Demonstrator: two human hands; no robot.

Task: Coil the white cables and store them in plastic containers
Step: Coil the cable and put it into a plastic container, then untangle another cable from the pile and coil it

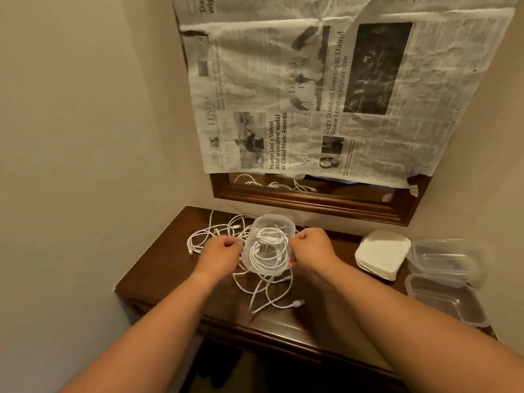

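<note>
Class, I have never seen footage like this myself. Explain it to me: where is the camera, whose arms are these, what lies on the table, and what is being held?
There is no machine here. A person wears one camera on the head, so you look forward and down along their own bare arms. The left hand and right hand grip the sides of a clear container with a coiled white cable inside. Beneath it, loose white cables sprawl on the dark wooden table. To the right sit a stack of white lids and two empty containers.
</note>
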